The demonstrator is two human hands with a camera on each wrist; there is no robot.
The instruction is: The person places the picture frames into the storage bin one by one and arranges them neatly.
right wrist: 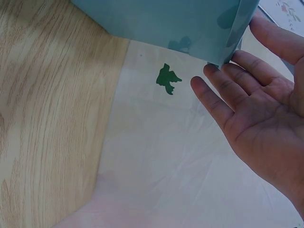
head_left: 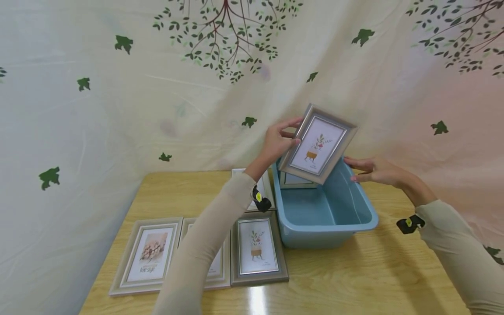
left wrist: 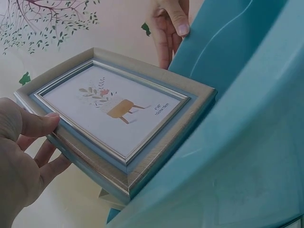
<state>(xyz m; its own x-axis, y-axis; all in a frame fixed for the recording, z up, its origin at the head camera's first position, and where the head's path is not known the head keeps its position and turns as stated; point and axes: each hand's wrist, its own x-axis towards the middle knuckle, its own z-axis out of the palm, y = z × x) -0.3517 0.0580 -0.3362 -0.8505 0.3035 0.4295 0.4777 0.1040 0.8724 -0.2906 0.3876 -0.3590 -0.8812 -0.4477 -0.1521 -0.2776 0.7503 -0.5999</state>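
Observation:
My left hand [head_left: 277, 139] grips a silver-beige picture frame [head_left: 322, 142] by its left edge, thumb on the front and fingers behind. The frame is tilted over the back of a blue plastic bin [head_left: 316, 238]; its print shows a plant in an orange pot on legs. In the left wrist view, the frame's lower corner overlaps the bin's rim. Another picture frame [head_left: 298, 180] stands inside the bin at the back, mostly hidden. My right hand [head_left: 377, 170] pinches the bin's right rim, thumb inside and fingers [right wrist: 244, 69] against the outer side.
Left of the bin, on the wooden table [head_left: 386, 271], lie a plant-print frame [head_left: 260, 249], a "free style" frame [head_left: 147, 256], a frame [head_left: 222, 264] partly behind my left sleeve, and a silver frame [head_left: 269, 192] farther back. A patterned cloth [head_left: 189, 109] hangs behind the table.

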